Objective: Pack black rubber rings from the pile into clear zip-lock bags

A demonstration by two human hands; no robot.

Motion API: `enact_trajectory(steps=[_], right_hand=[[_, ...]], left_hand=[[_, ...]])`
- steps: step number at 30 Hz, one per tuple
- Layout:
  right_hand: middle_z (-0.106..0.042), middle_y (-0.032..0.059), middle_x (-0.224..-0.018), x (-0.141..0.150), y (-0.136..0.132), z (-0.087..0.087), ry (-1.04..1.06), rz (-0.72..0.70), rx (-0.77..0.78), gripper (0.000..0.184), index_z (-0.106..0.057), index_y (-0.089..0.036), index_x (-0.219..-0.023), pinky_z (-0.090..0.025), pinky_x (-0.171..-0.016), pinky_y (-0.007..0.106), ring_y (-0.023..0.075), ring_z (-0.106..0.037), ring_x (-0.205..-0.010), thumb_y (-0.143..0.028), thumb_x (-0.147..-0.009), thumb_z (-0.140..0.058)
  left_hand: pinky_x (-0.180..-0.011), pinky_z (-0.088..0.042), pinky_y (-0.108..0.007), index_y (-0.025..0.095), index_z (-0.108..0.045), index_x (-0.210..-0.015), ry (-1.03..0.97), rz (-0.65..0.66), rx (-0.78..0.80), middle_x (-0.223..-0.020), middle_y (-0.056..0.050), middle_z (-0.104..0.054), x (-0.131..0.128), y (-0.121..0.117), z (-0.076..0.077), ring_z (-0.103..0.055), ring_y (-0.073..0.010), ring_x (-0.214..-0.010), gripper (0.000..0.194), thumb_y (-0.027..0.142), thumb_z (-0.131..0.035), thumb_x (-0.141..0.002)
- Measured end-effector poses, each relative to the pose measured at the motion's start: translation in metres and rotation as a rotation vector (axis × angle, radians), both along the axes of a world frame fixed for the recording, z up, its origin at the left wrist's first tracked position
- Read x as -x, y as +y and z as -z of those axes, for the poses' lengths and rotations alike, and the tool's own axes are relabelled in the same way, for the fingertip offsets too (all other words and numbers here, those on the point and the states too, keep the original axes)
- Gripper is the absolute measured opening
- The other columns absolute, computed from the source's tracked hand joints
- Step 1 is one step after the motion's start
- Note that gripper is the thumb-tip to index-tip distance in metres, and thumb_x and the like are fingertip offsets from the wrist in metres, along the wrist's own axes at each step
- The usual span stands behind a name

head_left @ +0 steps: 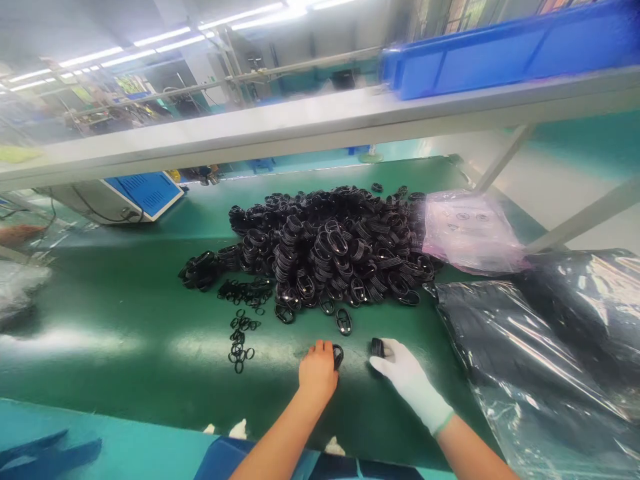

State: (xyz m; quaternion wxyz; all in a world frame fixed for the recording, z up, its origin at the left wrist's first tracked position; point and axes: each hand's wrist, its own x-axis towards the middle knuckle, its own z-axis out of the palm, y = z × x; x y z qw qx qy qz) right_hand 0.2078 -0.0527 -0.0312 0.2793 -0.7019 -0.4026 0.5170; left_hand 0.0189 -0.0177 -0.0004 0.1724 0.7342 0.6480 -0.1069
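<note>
My bare left hand (pixel 319 371) is low over the green table mat, its fingers closed on a coiled black cable (pixel 339 357) that shows at its right side. My right hand (pixel 401 368), in a white glove, grips another small bundle of coiled black cable (pixel 377 347) between thumb and fingers. Just beyond the hands lies a single coiled cable (pixel 344 321) with its metal plug visible. Behind it rises a large heap of coiled black cables (pixel 330 247). Left of my hands are loose small black rings (pixel 240 347), with a denser cluster of them (pixel 245 291) behind.
Clear plastic bags (pixel 470 230) and large shiny black plastic bags (pixel 525 347) cover the right side. A shelf (pixel 250 133) crosses above the table, carrying a blue bin (pixel 500 50). A blue-and-white machine (pixel 145 193) stands back left. Another person's hand (pixel 20 233) shows at the left edge.
</note>
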Motion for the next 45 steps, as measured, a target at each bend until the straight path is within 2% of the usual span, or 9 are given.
enact_trajectory(steps=[6, 9, 12, 15, 19, 32, 36, 41, 45], right_hand=[[-0.064, 0.0074, -0.095, 0.018, 0.002, 0.008, -0.026, 0.047, 0.032, 0.040, -0.060, -0.017, -0.100, -0.048, -0.072, 0.030, 0.0215, -0.060, -0.088, -0.030, -0.062, -0.059], [-0.063, 0.0087, -0.098, 0.025, 0.002, 0.006, -0.015, 0.092, 0.054, 0.045, -0.057, -0.016, -0.107, -0.049, -0.063, 0.029, 0.0200, -0.061, -0.083, -0.028, -0.064, -0.056], [-0.063, 0.0095, -0.096, 0.032, 0.002, 0.004, 0.032, 0.111, 0.081, 0.049, -0.051, -0.014, -0.116, -0.049, -0.052, 0.026, 0.0169, -0.061, -0.071, -0.027, -0.069, -0.052], [-0.063, 0.0085, -0.096, 0.036, 0.002, 0.002, 0.077, 0.102, 0.090, 0.047, -0.051, -0.015, -0.116, -0.049, -0.048, 0.023, 0.0150, -0.061, -0.070, -0.024, -0.070, -0.051], [-0.061, 0.0089, -0.099, 0.035, 0.004, 0.001, 0.100, 0.084, 0.108, 0.047, -0.049, -0.014, -0.118, -0.050, -0.047, 0.020, 0.0146, -0.061, -0.074, -0.022, -0.071, -0.050], [-0.054, 0.0117, -0.112, 0.035, 0.005, 0.002, 0.023, 0.083, 0.140, 0.045, -0.050, -0.016, -0.116, -0.049, -0.045, 0.021, 0.0179, -0.061, -0.079, -0.030, -0.074, -0.047], [-0.062, 0.0078, -0.098, 0.040, 0.008, 0.000, -0.013, 0.081, 0.139, 0.040, -0.054, -0.018, -0.107, -0.044, -0.040, 0.019, 0.0150, -0.061, -0.068, -0.034, -0.070, -0.053], [-0.060, 0.0103, -0.102, 0.041, 0.007, -0.004, -0.020, 0.097, 0.147, 0.047, -0.049, -0.016, -0.114, -0.047, -0.044, 0.023, 0.0159, -0.061, -0.068, -0.035, -0.071, -0.052], [-0.059, 0.0104, -0.105, 0.034, 0.005, -0.005, 0.037, 0.060, 0.138, 0.045, -0.048, -0.015, -0.116, -0.052, -0.051, 0.025, 0.0176, -0.062, -0.078, -0.034, -0.076, -0.046]], left_hand=[[-0.063, -0.038, -0.024, 0.020, -0.054, -0.094, -0.473, -0.096, 0.285, -0.082, -0.001, -0.062, -0.004, 0.007, 0.012, -0.057, -0.0153, -0.077, 0.032, 0.035, -0.058, -0.066], [-0.061, -0.036, -0.023, 0.021, -0.053, -0.102, -0.514, -0.113, 0.243, -0.076, 0.001, -0.063, -0.005, 0.006, 0.013, -0.057, -0.0145, -0.074, 0.038, 0.033, -0.059, -0.066], [-0.057, -0.034, -0.022, 0.022, -0.056, -0.092, -0.538, -0.116, 0.220, -0.070, 0.003, -0.063, -0.004, 0.003, 0.017, -0.056, -0.0125, -0.066, 0.025, 0.029, -0.056, -0.068], [-0.056, -0.034, -0.021, 0.020, -0.055, -0.075, -0.665, -0.099, 0.260, -0.063, 0.003, -0.061, -0.004, -0.001, 0.029, -0.055, -0.0109, -0.061, 0.009, 0.027, -0.052, -0.071], [-0.058, -0.038, -0.021, 0.019, -0.054, -0.075, -0.848, -0.104, 0.327, -0.062, 0.004, -0.059, -0.007, -0.004, 0.047, -0.056, -0.0104, -0.061, 0.009, 0.027, -0.049, -0.072], [-0.055, -0.038, -0.021, 0.019, -0.055, -0.074, -0.787, -0.120, 0.376, -0.061, 0.004, -0.059, -0.013, 0.000, 0.043, -0.055, -0.0104, -0.057, 0.012, 0.030, -0.051, -0.071], [-0.059, -0.040, -0.022, 0.021, -0.057, -0.088, -0.744, -0.117, 0.372, -0.071, 0.002, -0.062, -0.009, -0.001, 0.036, -0.056, -0.0118, -0.064, 0.021, 0.029, -0.054, -0.069], [-0.071, -0.042, -0.025, 0.035, -0.031, -0.129, -0.663, 0.013, 0.216, -0.127, 0.001, -0.044, -0.001, -0.003, 0.021, -0.056, -0.0141, -0.086, 0.080, 0.025, -0.067, -0.057], [-0.077, -0.042, -0.026, 0.038, -0.035, -0.126, -0.626, 0.107, 0.207, -0.129, 0.004, -0.042, -0.002, 0.001, 0.020, -0.053, -0.0180, -0.099, 0.076, 0.027, -0.067, -0.058]])
